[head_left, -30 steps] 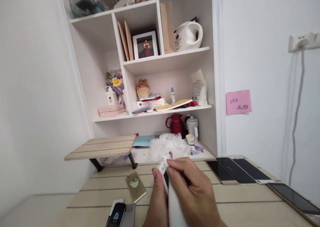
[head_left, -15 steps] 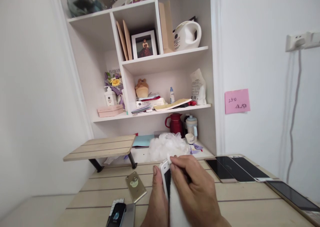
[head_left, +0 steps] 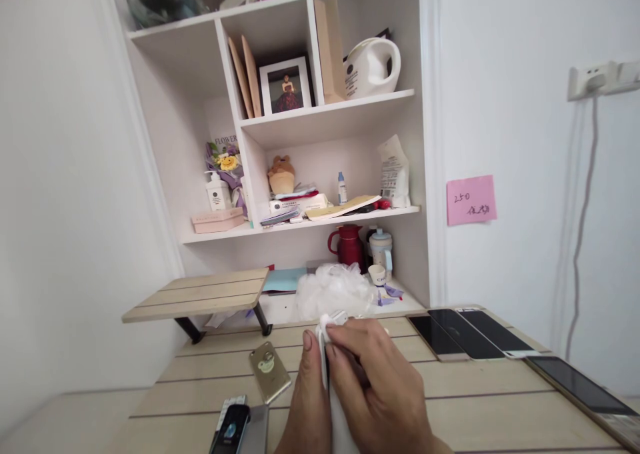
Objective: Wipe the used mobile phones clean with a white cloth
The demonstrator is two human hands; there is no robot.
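Low in the middle of the head view, my left hand (head_left: 306,404) is closed around a white phone (head_left: 340,317) that stands on edge, its thumb along the near side. My right hand (head_left: 383,384) pinches a white cloth (head_left: 341,431) and presses it against the phone's top edge and face. Most of the phone is covered by the cloth and my fingers. A gold phone with a ring holder (head_left: 270,372) lies on the table to the left of my hands. Closer to me are a black phone (head_left: 229,431) and a silver device (head_left: 256,427), partly cut off.
Several dark-screened phones (head_left: 467,334) lie side by side on the right of the slatted table (head_left: 480,407). A small wooden riser (head_left: 200,294) stands at the back left. Behind my hands are a crumpled plastic bag (head_left: 330,293), a red jug (head_left: 350,246) and a shelf unit.
My right hand has shifted left with the cloth, which now covers the phone's screen and corner. My left hand still holds the phone. The view has moved slightly.
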